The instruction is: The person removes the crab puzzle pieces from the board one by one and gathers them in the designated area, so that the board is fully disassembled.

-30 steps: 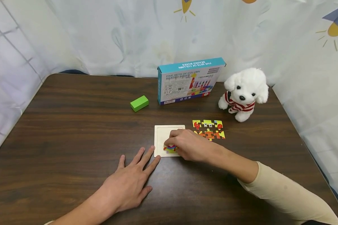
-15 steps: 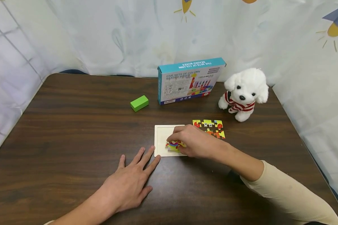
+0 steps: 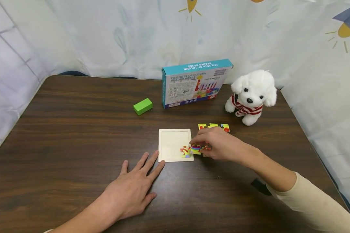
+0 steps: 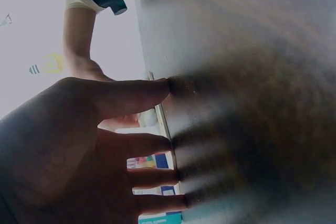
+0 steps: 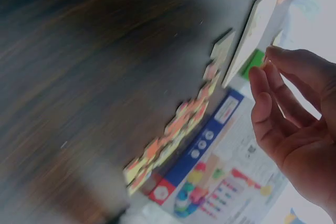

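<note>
Green block [image 3: 143, 106], blue box [image 3: 194, 83] and plush dog [image 3: 251, 96] stand beyond both hands: left [image 3: 130, 189] spread flat, right [image 3: 220, 146] pinching puzzle pieces [image 3: 196, 149].

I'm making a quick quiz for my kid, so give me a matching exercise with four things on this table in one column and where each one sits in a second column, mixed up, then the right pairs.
Things:
1. green block
2. toy dog
3. puzzle tray
4. left hand

Places:
A. far right, beside the box
B. flat on the table, fingertips at the tray's near left corner
C. left of the box
D. middle of the table, between the two hands

Pairs: 1-C, 2-A, 3-D, 4-B
</note>
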The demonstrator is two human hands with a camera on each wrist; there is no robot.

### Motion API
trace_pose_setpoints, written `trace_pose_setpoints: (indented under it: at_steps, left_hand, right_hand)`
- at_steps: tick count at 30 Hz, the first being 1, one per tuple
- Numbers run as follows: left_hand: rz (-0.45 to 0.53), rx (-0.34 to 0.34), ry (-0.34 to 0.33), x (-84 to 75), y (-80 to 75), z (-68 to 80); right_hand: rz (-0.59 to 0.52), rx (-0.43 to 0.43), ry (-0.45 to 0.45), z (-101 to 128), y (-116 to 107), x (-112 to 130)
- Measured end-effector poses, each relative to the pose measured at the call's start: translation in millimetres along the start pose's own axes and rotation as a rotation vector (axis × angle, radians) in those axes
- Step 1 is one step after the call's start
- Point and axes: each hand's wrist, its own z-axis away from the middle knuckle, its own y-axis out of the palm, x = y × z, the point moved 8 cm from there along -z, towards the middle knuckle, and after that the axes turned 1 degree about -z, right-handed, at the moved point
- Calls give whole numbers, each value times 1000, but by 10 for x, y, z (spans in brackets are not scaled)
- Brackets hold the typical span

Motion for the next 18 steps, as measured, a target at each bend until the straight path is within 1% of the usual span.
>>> trace_pose_setpoints:
  at_steps: [9,18]
  left_hand:
    - [5,-16,8,0,-14,8]
    - [2,-10,11,-2,-4,1]
  right_hand:
    - [27,-43,-13,211,-87,-160]
    - [-1,-17,15,411,-82,-371]
